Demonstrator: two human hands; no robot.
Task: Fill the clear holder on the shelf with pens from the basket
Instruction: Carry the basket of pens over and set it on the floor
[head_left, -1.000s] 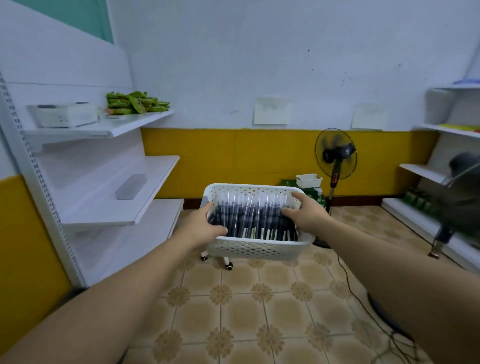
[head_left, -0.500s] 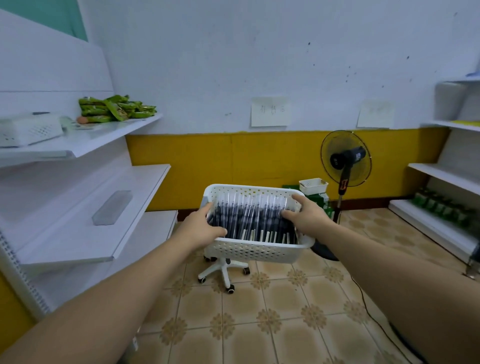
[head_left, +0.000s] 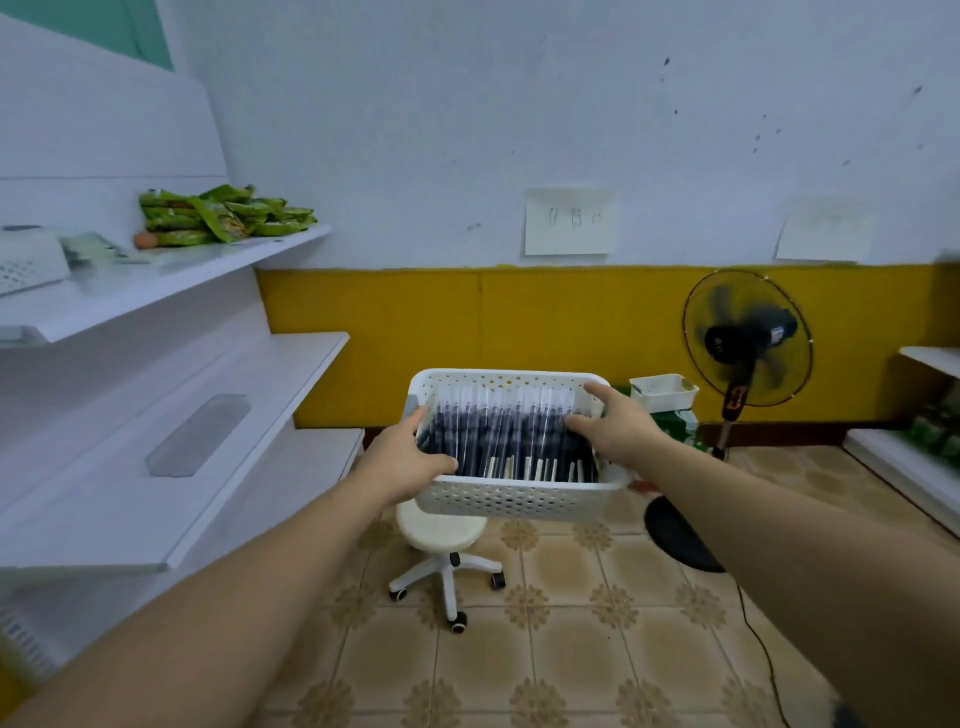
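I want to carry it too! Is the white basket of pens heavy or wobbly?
Probably heavyish: the basket is packed with pens, and the left hand and right hand both hold it. The pens lie loose, so tilting would likely slide them. Its walls look stiff.

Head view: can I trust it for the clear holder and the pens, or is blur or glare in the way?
Head view, centre: fairly sharp, evenly lit; pens in the white basket read well, no glare. Head view, left: clear holder on the shelf is faint but its outline shows. Head view, edges: wide-angle bending, lower corners smeared.
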